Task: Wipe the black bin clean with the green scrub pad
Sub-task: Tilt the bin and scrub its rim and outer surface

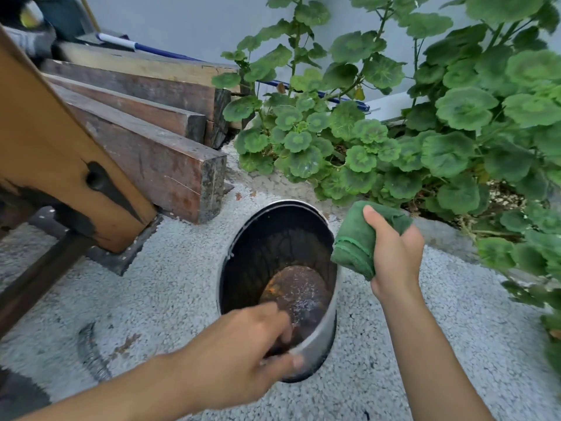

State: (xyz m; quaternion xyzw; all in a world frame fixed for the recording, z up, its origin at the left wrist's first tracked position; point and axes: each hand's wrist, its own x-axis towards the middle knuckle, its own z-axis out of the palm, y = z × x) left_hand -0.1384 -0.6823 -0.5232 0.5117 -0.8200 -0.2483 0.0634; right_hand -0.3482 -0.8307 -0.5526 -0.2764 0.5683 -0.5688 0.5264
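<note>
Pale pebbled ground [170, 287], black bin [258, 253] standing upright on it, weathered wooden beams [145, 159] stacked at left, leafy green plant [455, 147] bordering the right.

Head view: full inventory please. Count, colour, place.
bin: one, black inside with a silvery rim and a rusty brown bottom, upright on the gravel, centre
scrub pad: one, green, folded, held beside the bin's right rim
beams: several, dark brown wood, stacked at left behind the bin
plank: one, orange-brown, slanted, near left
plant: one clump, green round leaves, right and rear
pole: one, blue and white, behind the beams
gravel: pale grey, covers the ground
wall: grey, rear
left hand: grips the bin's near rim, blurred
right hand: holds the scrub pad
</note>
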